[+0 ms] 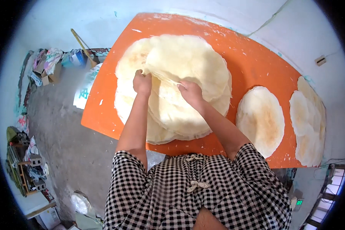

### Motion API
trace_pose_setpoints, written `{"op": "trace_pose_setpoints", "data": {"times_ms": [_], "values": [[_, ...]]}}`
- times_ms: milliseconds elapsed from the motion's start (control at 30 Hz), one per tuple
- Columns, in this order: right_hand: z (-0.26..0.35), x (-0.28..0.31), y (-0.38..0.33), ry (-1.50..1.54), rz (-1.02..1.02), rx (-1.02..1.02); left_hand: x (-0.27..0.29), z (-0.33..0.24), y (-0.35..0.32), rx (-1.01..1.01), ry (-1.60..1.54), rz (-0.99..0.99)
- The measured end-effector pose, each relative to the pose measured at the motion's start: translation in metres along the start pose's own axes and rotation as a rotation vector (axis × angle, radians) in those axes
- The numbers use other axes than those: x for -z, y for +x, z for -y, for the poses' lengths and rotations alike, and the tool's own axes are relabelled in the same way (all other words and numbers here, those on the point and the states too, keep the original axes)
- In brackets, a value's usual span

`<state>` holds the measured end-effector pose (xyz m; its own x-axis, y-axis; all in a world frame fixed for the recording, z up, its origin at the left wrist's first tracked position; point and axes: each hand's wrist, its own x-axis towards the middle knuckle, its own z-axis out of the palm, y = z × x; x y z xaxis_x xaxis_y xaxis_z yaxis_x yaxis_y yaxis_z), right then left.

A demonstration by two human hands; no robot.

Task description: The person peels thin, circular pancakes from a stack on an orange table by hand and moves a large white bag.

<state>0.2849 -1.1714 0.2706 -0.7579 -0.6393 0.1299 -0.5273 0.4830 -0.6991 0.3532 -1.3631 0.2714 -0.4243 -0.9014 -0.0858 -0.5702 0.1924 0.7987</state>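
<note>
A wide, overlapping pile of thin, pale round flatbreads (pixel 180 119) lies on the orange table (pixel 253 73). Above the pile's middle, the near edge of one large flatbread sheet (pixel 184 53) is lifted and folded a little. My left hand (pixel 142 82) pinches that edge on the left, fingers closed. On the right, my right hand (pixel 190 92) grips the same edge between thumb and fingers. The sheet's far part rests on the pile.
Right of the pile lies a browned round flatbread (pixel 260 120), and beyond it several overlapping flatbreads (pixel 308 126) reach the table's right end. A white wall (pixel 234 15) runs behind the table. A broom (pixel 82 46) and a cardboard box (pixel 51 74) stand at the far left.
</note>
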Motion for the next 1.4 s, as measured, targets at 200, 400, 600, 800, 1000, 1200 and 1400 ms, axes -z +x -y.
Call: {"op": "trace_pose_setpoints", "data": {"times_ms": [200, 400, 600, 800, 1000, 1200, 1400], "values": [[0.007, -0.003, 0.000, -0.038, -0.002, 0.010, -0.003, 0.001, -0.002, -0.149, 0.106, -0.030], [0.005, 0.000, -0.004, 0.004, -0.063, 0.029, -0.010, 0.011, 0.003, -0.207, 0.052, -0.083], [0.008, -0.008, -0.009, -0.155, -0.130, 0.183, -0.014, 0.010, -0.005, 0.393, -0.619, 0.499], [0.009, -0.011, -0.011, -0.229, -0.169, 0.304, -0.008, -0.013, -0.031, 0.482, -0.951, 0.746], [0.012, -0.019, -0.021, -0.403, -0.238, 0.314, -0.005, -0.008, -0.035, 0.516, -1.046, 0.746], [-0.039, 0.079, 0.063, -0.716, 0.112, 0.316, 0.042, 0.009, -0.067, 0.422, -0.911, 0.660], [0.095, 0.128, 0.007, -0.713, -0.146, 0.448, 0.062, 0.066, -0.145, 0.536, -0.841, 0.518]]}}
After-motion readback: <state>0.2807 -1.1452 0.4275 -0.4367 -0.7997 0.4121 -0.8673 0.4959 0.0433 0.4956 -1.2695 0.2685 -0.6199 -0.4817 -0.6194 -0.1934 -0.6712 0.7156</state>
